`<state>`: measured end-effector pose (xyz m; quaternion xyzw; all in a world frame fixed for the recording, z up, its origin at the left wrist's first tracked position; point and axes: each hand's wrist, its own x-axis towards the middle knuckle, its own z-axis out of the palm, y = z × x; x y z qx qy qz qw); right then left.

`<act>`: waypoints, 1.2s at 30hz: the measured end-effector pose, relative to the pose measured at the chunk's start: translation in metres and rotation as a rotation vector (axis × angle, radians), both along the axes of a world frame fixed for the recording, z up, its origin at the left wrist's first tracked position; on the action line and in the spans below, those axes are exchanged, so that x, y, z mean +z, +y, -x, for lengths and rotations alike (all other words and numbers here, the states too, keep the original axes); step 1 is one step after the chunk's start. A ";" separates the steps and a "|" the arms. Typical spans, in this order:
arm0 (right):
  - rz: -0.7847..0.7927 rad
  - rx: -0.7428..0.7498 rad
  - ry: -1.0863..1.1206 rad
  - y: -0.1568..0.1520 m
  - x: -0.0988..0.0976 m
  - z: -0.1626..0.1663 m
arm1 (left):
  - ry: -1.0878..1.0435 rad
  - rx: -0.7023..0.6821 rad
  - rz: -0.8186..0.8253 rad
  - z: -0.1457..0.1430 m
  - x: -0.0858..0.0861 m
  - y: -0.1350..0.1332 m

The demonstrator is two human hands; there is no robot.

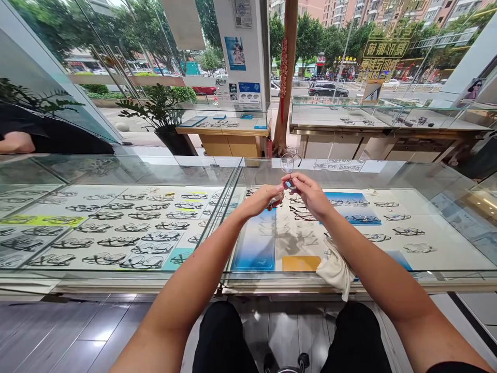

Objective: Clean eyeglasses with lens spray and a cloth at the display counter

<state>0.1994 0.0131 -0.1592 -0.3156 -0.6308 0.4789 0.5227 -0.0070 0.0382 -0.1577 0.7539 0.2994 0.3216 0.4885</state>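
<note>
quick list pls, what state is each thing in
glasses, held, raised
right hand, closed on glasses
left hand, curled at glasses, hold unclear
cloth, crumpled, partly hanging down
frames at left, folded, in rows
orange card, flat
plant, upright

Gold 眼 in boxed lettering [385,49] on the window [341,31], 致 heading a notice [222,93], other writing unclear

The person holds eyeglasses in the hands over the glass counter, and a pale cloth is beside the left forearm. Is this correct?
Not entirely: the head view shows the pale cloth beside the right forearm. The eyeglasses are indeed in the hands over the glass counter.
</note>
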 end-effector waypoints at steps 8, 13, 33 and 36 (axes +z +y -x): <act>0.001 -0.019 -0.005 0.000 -0.002 0.001 | 0.022 0.031 -0.019 -0.003 -0.001 -0.002; 0.028 -0.004 0.020 -0.001 -0.002 0.000 | -0.014 0.053 0.120 -0.005 -0.004 -0.001; 0.101 -0.001 0.132 -0.002 0.002 -0.001 | -0.476 0.095 0.491 0.003 0.014 0.005; 0.118 0.010 0.159 -0.003 0.003 -0.001 | -0.477 0.192 0.381 0.001 0.014 0.002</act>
